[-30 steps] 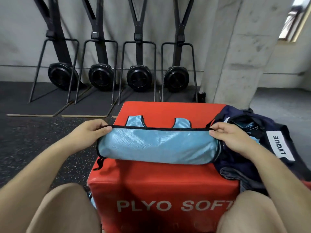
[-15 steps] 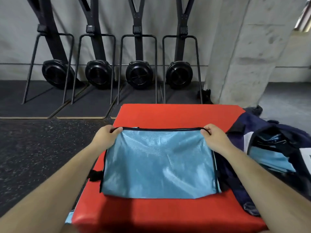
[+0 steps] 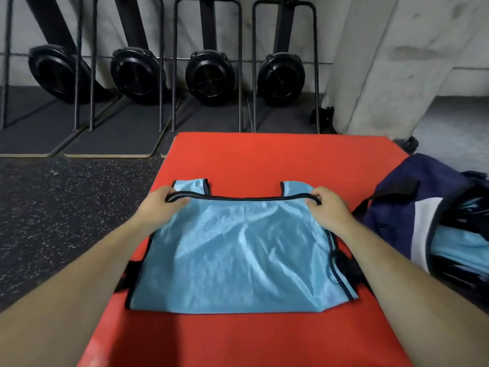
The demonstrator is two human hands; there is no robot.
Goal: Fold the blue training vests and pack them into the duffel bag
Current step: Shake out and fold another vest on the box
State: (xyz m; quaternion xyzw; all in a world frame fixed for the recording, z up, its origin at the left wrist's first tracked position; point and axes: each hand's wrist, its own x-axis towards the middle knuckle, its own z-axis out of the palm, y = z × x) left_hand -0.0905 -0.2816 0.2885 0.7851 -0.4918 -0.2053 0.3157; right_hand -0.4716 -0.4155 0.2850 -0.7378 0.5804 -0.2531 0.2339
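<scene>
the blue vest point(image 3: 238, 250) now lies folded on the red box point(image 3: 264, 160) with its shoulder straps showing past the far hem, hidden half a second ago. left hand point(image 3: 158, 207) and right hand point(image 3: 328, 207) pinch that hem's corners. the duffel bag point(image 3: 397, 207), right, is cut off, folded vests inside. black machines point(image 3: 209, 72) stand beyond.

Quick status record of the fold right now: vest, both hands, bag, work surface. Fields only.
vest: blue vest lies on the red box, hem edge folded up short of the shoulder straps, which show beyond it
left hand: left hand pinches the folded edge's left corner
right hand: right hand pinches the right corner
bag: navy duffel bag at the right, open, blue fabric showing inside
surface: red box, top otherwise bare
backdrop: black machines along the wall
</scene>
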